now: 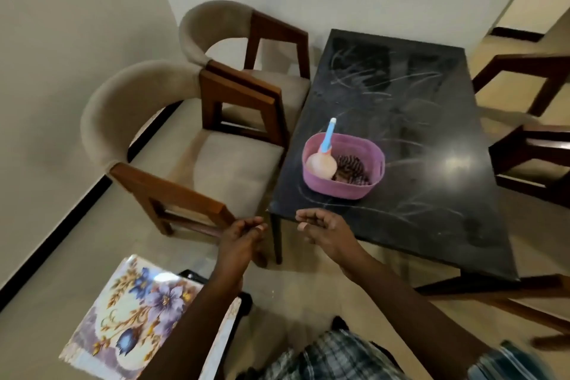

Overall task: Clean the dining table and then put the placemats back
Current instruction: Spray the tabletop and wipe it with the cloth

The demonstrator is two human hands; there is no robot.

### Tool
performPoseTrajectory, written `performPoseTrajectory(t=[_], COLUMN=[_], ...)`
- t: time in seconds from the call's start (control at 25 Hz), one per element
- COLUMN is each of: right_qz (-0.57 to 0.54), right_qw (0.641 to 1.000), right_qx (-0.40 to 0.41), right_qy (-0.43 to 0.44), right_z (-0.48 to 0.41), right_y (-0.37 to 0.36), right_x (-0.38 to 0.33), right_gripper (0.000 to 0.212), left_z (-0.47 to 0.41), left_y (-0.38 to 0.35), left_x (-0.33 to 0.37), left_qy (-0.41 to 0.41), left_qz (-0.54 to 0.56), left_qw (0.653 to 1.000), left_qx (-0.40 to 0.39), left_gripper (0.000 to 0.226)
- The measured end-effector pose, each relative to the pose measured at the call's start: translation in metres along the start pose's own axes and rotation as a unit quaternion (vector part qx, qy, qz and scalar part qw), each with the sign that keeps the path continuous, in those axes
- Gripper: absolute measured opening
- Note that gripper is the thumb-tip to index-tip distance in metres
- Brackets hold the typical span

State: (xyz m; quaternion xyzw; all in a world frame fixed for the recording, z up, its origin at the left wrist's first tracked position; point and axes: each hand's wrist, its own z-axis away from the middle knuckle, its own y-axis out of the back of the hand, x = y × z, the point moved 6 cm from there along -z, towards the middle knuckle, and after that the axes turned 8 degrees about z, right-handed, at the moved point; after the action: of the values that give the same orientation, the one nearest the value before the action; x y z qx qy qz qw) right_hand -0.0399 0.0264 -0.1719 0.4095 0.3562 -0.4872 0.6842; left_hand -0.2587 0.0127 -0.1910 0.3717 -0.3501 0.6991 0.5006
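The dark stone dining table [416, 188] fills the right half of the view, its glossy top marked with pale wipe streaks. On its near left part stands a pink basket [367, 160] holding a blue-handled brush [327, 136], a pale round object and a dark spiky one. Floral placemats [135, 311] lie stacked on a low surface at the lower left. My left hand [240, 241] and my right hand [327, 228] hover just before the table's near left corner, fingers loosely curled, holding nothing.
Two beige cushioned chairs with wooden arms [222, 151] stand along the table's left side by the wall. Another wooden chair [530, 139] is at the right side. Tiled floor shows between me and the table.
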Motion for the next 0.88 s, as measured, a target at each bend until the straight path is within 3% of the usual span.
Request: performPoseTrajectory(t=[0.2, 0.36, 0.52, 0.68, 0.88], right_qz=[0.039, 0.096, 0.188, 0.379, 0.529], right_qw=[0.998, 0.992, 0.981, 0.923, 0.843], right_qx=[0.037, 0.079, 0.037, -0.043, -0.085], right_qy=[0.046, 0.038, 0.03, 0.057, -0.053], right_z=[-0.023, -0.055, -0.095, -0.152, -0.215], right_y=[0.111, 0.188, 0.199, 0.165, 0.136], right_x=[-0.002, 0.003, -0.012, -0.033, 0.018], right_gripper=[0.024, 0.029, 0.042, 0.043, 0.089], left_z=[-0.023, -0.042, -0.074, -0.131, -0.196], left_y=[-0.097, -0.155, -0.177, -0.191, -0.218], left_x=[0.032, 0.048, 0.061, 0.065, 0.063], left_qy=[-0.046, -0.094, -0.194, -0.222, -0.251], left_qz=[-0.008, -0.116, -0.318, -0.432, -0.524], left_qw=[0.999, 0.989, 0.928, 0.872, 0.796], left_qx=[-0.006, -0.008, -0.005, -0.06, -0.167], left_gripper=[0.017, 0.029, 0.07, 0.101, 0.116])
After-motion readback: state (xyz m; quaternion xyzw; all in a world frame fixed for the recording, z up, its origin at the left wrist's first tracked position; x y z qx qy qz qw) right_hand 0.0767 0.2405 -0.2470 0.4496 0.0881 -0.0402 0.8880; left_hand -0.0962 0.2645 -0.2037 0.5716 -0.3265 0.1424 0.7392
